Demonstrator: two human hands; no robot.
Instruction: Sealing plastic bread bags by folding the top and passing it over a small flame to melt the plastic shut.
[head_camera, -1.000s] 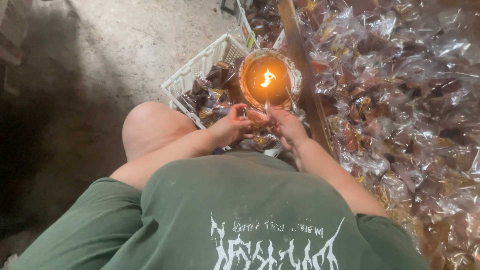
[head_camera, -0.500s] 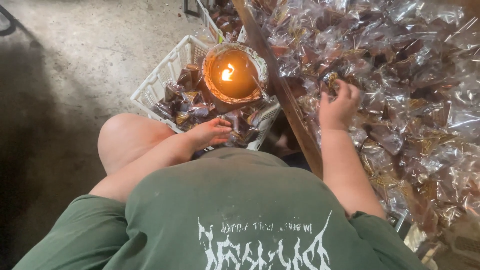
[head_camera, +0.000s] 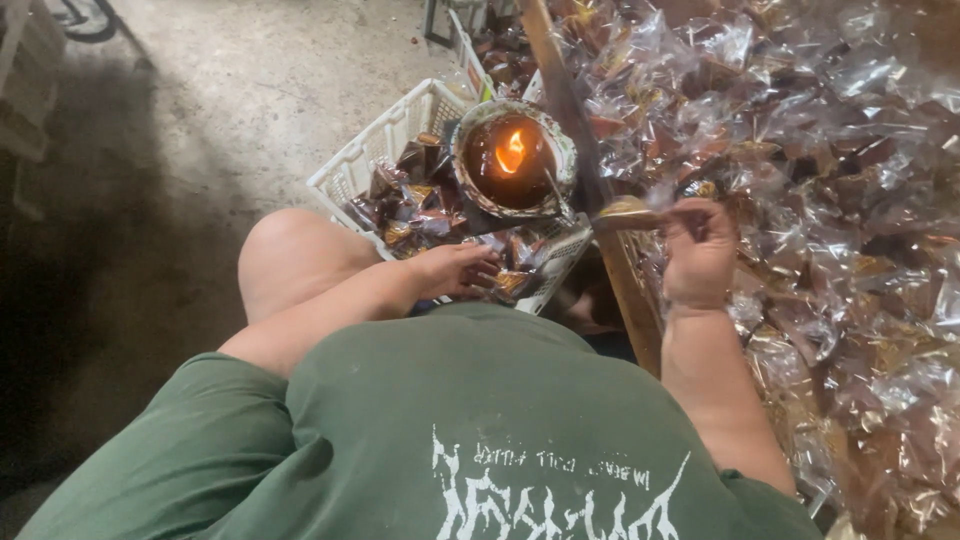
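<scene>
Bare concrete floor (head_camera: 230, 90) lies open on the left; the white plastic basket (head_camera: 365, 165), lit candle bowl (head_camera: 513, 158) and slanted wooden plank (head_camera: 575, 130) crowd the middle.

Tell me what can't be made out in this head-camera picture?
- Contents of the clear plastic packet in the right hand: blurred.
- White plastic basket: its near side sits behind the left hand.
- Heap of clear wrapped packets: cut off by the right edge.

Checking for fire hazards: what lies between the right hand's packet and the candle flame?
In the head view, only the bowl's rim lies between the clear packet, pinched in the right hand, and the flame.
</scene>
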